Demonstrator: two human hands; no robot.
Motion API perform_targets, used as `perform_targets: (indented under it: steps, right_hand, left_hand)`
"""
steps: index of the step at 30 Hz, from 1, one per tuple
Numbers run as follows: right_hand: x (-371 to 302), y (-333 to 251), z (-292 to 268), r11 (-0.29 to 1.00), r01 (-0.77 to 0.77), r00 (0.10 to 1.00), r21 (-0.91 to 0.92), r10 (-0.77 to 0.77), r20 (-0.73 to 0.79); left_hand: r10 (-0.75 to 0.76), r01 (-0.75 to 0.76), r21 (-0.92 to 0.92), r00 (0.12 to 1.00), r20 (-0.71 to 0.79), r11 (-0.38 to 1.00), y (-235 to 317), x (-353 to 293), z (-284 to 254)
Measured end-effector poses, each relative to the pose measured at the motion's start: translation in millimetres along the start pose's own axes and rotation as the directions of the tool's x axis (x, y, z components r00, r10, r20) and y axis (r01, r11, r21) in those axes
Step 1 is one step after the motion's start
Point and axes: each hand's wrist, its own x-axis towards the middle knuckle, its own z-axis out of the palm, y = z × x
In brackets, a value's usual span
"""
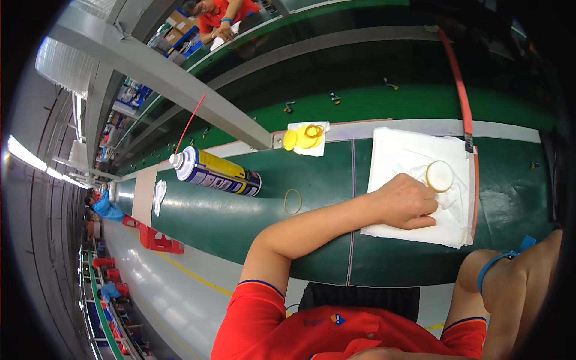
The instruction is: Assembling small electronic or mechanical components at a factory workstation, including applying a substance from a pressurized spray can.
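Left hand (408,203) now laid low over the white cloths (393,159), its fingers curled inward, though whether any fabric is pinched beneath them cannot be told, and just beside the knuckles a round white piece with a yellowish rim (440,176) is seated on that same stack. Over at the right edge, the right arm (519,300) is raised, banded in blue, the state of its hand impossible to read. For cloth work here, light, even pressure is best applied, with creases smoothed outward and the round piece kept steady rather than nudged.
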Motion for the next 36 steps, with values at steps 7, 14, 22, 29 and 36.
perform_targets:
  steps: [7,14,22,29,36]
  right_hand:
    - [-17.8,-3.9,-28.1,0.973,0.084,0.916,0.214,-0.16,0.369]
    - [-25.3,-11.4,-47.6,0.858,0.039,0.712,0.512,-0.383,0.589]
    - [-13.3,-12.5,-53.8,0.526,-0.282,0.323,0.802,-0.735,0.596]
    - [-0.8,-13.6,-45.3,0.028,-0.702,0.066,0.712,-0.992,0.103]
    - [19.6,-7.3,-9.8,-0.292,-0.919,0.112,0.266,-0.838,-0.535]
  left_hand:
    - [0.01,-0.01,-0.013,1.0,-0.009,1.0,-2.8,-1.2,-1.3]
    - [-0.057,0.058,0.032,0.998,-0.022,0.998,5.8,-3.6,1.0]
    - [0.153,-0.017,0.452,0.952,-0.265,0.892,75.1,-36.7,-125.0]
    - [0.072,0.801,0.45,0.462,-0.884,0.395,89.5,-165.9,-224.3]
    - [-0.491,0.702,-0.263,0.14,-0.86,0.662,52.8,-215.6,-224.8]
